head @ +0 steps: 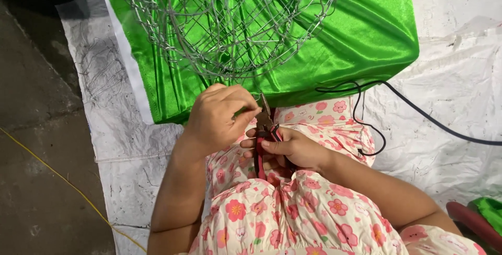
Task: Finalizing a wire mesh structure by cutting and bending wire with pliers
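Right hand (293, 148) is gripping red-handled pliers (263, 129) firmly; left hand (217, 116) is pinching something unclear at their tip. Wire frame (225, 20) is resting at twelve o'clock on green cloth (366, 30).

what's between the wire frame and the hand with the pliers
In the head view, the left hand lies between the wire frame and the right hand gripping the red-handled pliers, over green satin cloth.

A wire frame (225, 20) is set on draped cloth (366, 30), behind both hands. Pliers (264, 129) are held between left hand (217, 119) and right hand (293, 148). A cable (418, 111) is laid to the right.
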